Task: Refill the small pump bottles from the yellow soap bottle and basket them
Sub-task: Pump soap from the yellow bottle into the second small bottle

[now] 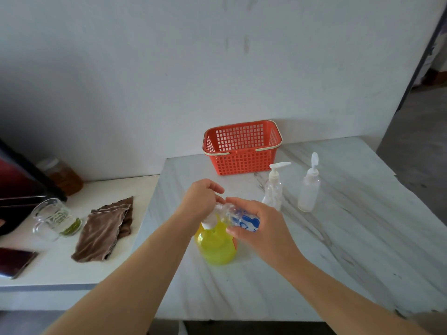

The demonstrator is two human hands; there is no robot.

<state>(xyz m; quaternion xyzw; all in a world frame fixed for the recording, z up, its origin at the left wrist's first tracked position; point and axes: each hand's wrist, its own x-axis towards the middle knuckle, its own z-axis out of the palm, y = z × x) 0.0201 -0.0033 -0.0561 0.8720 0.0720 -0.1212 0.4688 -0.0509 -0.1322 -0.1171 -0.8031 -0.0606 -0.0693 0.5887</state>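
Small pump bottle (242, 217) lies sideways in right hand (262, 228), neck leftward.

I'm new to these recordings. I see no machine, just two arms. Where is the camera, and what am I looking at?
No robot here: a person works with bare hands, and the one picture comes from a camera worn on their head, looking down. The right hand holds a small clear bottle with blue print on its side above the yellow soap bottle, which stands on the white marble table. The left hand grips that small bottle's neck end. Behind stand a clear pump bottle, a frosted pump bottle and an orange plastic basket holding no bottles. On the lower counter to the left lie a brown cloth and a glass jug.
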